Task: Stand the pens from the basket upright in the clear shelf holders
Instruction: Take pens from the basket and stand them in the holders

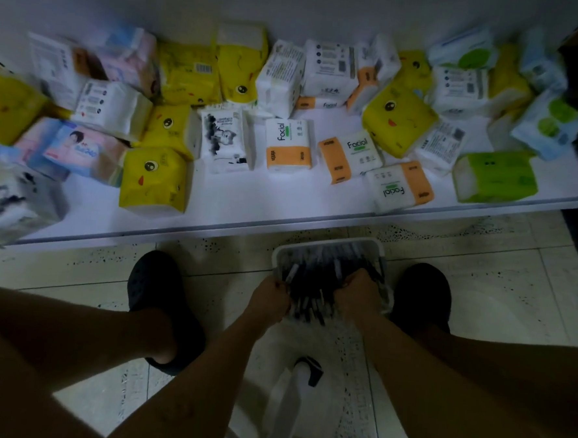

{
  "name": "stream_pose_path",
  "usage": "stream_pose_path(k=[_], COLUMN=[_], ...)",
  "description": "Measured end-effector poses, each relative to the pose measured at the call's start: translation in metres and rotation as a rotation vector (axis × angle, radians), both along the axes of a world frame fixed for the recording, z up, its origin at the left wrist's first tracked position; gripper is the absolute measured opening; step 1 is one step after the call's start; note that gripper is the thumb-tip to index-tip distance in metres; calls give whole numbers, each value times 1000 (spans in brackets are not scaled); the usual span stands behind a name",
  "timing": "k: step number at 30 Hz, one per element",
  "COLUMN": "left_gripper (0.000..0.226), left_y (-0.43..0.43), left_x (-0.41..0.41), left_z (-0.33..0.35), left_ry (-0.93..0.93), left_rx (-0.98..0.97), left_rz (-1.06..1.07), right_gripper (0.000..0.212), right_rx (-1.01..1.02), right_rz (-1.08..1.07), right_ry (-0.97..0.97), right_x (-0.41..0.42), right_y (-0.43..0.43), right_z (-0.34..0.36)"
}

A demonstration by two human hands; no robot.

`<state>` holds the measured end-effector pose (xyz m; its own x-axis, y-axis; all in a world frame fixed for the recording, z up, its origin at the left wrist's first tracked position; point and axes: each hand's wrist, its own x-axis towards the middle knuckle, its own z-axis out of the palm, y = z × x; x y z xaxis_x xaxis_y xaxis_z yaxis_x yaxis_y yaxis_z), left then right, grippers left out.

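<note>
Basket (330,246) sat on floor at 6 o'clock; pens (314,288) ran 12–6; left hand (269,299) and right hand (357,295) both closed on bundle, equally near; holders unseen

Basket (330,246) of pens (314,281) on floor (481,264), between shoes (155,278).

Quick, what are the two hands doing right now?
Left hand: closed around a bunch of pens in the basket.
Right hand: closed on the same bunch from the other side.
</note>
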<state>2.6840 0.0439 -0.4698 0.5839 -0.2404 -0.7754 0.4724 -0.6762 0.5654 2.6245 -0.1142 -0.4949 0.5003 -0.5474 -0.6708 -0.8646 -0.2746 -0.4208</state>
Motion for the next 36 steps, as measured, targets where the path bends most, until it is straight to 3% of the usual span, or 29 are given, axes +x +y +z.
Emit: stream_pose_path(k=[7,14,19,22,28,33,36], left_gripper=[46,25,37,29,24,21,14], left_y=[-4,2,17,28,41,57,73], left_x=[-6,-2,6,10,34,56,68], left_z=[36,84,129,155,232,309,355], left_ry=[-205,-355,-492,-544,-721,-822,-895], left_rx=[-150,-184,-274,-365,-564,-686,-717], left_rz=[-23,77,166,187,274,367,286], right_gripper=[13,33,11,6,5,12,15], right_rx=[55,-85,73,193,3,15,25], right_rz=[-11,59,-15,-94,82,163,228], right_ry=[-139,-438,-659,-803,-1028,-1214,-1277], right_x=[-2,13,30,35,51,67,78], right_y=[15,35,54,69,81,93,101], right_z=[32,95,147,182,262,336,375])
